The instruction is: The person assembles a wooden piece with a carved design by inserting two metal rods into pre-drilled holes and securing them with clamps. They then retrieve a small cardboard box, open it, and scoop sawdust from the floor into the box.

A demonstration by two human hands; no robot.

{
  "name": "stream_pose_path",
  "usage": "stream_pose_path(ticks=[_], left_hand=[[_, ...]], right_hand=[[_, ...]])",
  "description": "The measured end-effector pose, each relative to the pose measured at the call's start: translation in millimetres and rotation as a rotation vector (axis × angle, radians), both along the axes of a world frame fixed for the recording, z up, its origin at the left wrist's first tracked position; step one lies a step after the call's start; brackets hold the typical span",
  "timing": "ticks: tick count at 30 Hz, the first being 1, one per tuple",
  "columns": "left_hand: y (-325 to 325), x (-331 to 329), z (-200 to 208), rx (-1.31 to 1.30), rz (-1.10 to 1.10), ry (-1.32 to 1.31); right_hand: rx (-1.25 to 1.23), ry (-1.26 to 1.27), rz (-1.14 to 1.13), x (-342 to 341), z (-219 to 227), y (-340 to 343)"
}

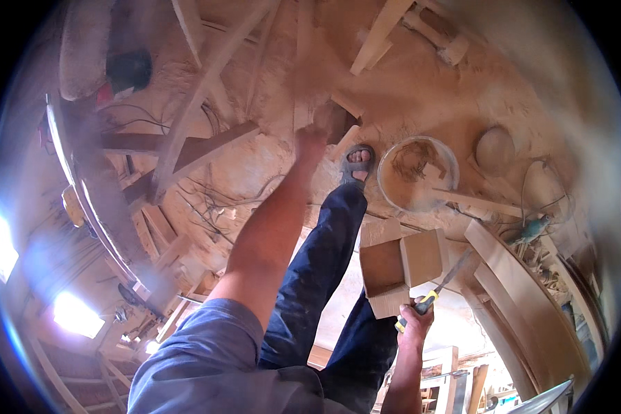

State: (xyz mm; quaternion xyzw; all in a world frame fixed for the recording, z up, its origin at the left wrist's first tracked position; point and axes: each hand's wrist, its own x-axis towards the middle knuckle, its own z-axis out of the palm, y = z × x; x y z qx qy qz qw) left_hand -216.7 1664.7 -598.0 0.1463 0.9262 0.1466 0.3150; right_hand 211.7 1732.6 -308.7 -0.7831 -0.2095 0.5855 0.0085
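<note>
My right hand (415, 321) is closed round the yellow-and-black handle of a chisel (428, 301), its narrow metal blade slanting up and to the right. Just beside that hand, an open cardboard box (422, 257) shows its inside and spread flaps. Whether the hand also touches the box I cannot tell. My left arm reaches far forward, and my left hand (311, 142) is smeared by motion and haze. It is close to an upright wooden board (302, 93) and a short dark-sided wood block (339, 119); its fingers cannot be made out.
A round sawdust-filled tub (450, 160) stands ahead, right of my sandalled foot (358, 164). Curved wooden pieces (524, 303) lie at the right, near a green power tool (533, 229). Long beams (207, 83) lean at the left, with cables and offcuts on the dusty floor.
</note>
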Motion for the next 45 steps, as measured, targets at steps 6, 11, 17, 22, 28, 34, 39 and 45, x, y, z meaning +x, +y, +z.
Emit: stream_pose_path(ticks=[6,11,17,22,28,34,39,45], left_hand=[[26,56,60,0.18,-0.109,0.245],[40,62,64,0.286,0.069,0.211],[36,60,57,0.207,0.248,0.114],[14,40,25,0.155,0.662,0.12],[11,23,7,0.039,0.519,0.158],[-18,21,-28,0.183,0.797,-0.009],[5,20,-9,0.477,0.996,-0.44],[37,-9,-8,-0.282,-0.405,-0.271]], right_hand=[[-0.052,0.011,0.056,-15,6,17],[-0.005,0.035,0.075,-30,9,31],[0.008,0.016,0.071,-26,4,32],[-0.008,-0.001,0.115,-21,0,27],[-0.048,-0.026,0.038,-15,-5,22],[-0.025,-0.002,0.037,-5,-7,15],[-0.015,-0.031,0.023,-8,-8,12],[-0.008,-0.006,0.001,-14,-11,5]])
